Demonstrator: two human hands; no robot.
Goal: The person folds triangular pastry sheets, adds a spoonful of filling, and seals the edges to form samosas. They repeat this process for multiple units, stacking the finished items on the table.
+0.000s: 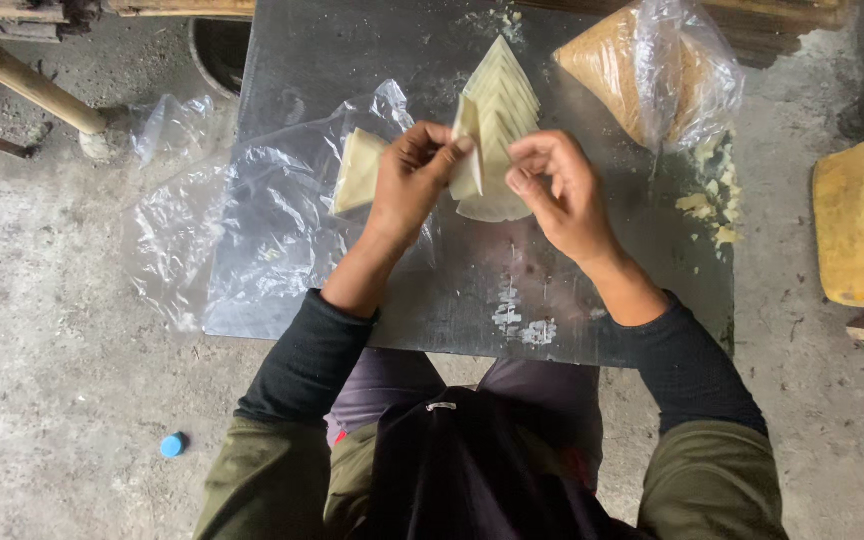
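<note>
The left hand [410, 180] is pinching a pale triangular sheet [468, 150] between thumb and fingers; the right hand [557, 190], fingers curled, is touching it above the fanned stack [500, 110] lying on the counter [472, 290].

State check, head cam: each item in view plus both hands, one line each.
left hand: pinching a pale sheet at its top edge
right hand: fingers curled beside the sheet, contact unclear
pale triangular sheets: fanned stack, lying flat
loose wedge: lying on clear plastic
clear bag: holds a tan block
blue cap: on floor
</note>
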